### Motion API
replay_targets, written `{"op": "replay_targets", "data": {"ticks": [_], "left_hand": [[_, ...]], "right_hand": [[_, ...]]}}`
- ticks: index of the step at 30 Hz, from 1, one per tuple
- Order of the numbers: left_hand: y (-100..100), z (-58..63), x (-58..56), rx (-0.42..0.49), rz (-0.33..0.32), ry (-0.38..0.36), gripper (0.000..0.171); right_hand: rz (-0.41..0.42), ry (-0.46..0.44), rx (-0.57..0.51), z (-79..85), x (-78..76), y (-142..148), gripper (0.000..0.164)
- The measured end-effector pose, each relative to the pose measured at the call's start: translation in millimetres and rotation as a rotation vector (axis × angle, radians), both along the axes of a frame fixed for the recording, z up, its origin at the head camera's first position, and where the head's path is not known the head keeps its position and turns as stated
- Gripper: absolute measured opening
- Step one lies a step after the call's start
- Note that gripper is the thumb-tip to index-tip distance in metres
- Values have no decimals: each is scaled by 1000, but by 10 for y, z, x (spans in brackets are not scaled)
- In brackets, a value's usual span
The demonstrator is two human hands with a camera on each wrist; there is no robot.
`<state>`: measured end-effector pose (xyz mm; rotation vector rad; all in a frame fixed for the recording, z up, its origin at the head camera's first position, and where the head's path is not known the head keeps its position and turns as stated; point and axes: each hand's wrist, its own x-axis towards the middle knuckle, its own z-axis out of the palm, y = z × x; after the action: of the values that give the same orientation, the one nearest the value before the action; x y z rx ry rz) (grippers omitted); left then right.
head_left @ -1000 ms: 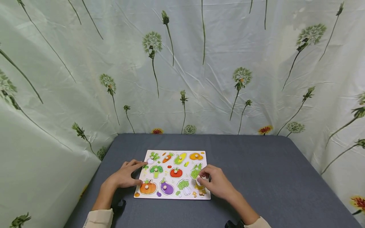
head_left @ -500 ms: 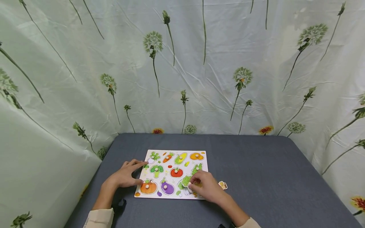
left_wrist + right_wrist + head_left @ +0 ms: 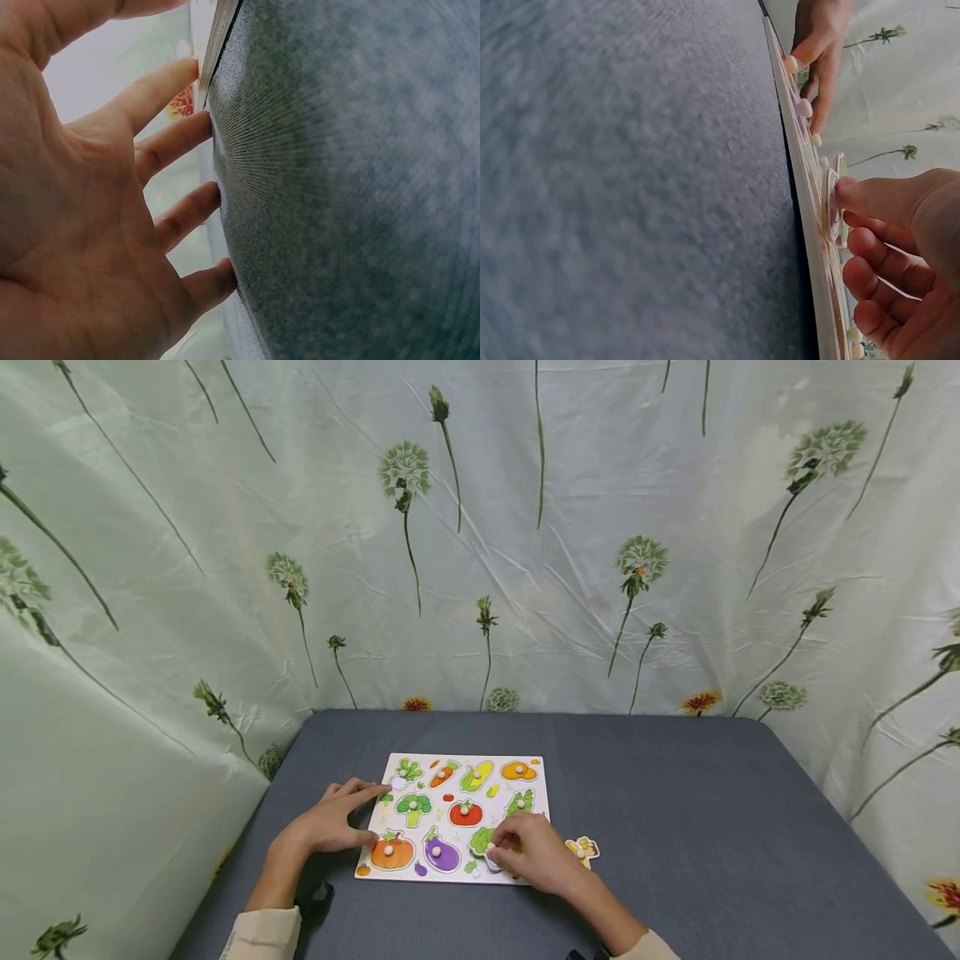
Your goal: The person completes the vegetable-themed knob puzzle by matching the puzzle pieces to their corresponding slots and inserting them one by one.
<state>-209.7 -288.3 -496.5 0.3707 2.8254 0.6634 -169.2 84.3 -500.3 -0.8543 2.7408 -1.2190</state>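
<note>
A white wooden peg puzzle board [image 3: 438, 817] with vegetable pieces lies on the dark table. My right hand [image 3: 536, 856] pinches the knob of a leafy green-and-white bok choy piece [image 3: 481, 841] close over the board's bottom row, right of the eggplant piece [image 3: 442, 857]. In the right wrist view that puzzle piece [image 3: 831, 206] sits slightly proud of the board's surface. At the board's left edge, my left hand [image 3: 326, 822] rests with spread fingers, thumb by the pumpkin piece [image 3: 393, 855] and index finger by the radish. The left wrist view shows its fingertips [image 3: 202, 196] against the table cloth.
Just right of the board, a loose yellow piece [image 3: 582, 850] with a knob lies on the table [image 3: 675, 810], partly behind my right hand. A flower-printed curtain [image 3: 480, 543] hangs behind the table and along both sides.
My right hand has moved left and slightly down with the bok choy piece, from the board's right side to its bottom row. The loose yellow piece has come into view. My left hand stays put.
</note>
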Motion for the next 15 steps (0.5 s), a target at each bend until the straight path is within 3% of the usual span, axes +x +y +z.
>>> {"op": "replay_targets", "data": {"ticks": [15], "left_hand": [[12, 48, 25, -9, -11, -15, 80]], "right_hand": [[-6, -1, 5, -20, 22, -48, 6]]}}
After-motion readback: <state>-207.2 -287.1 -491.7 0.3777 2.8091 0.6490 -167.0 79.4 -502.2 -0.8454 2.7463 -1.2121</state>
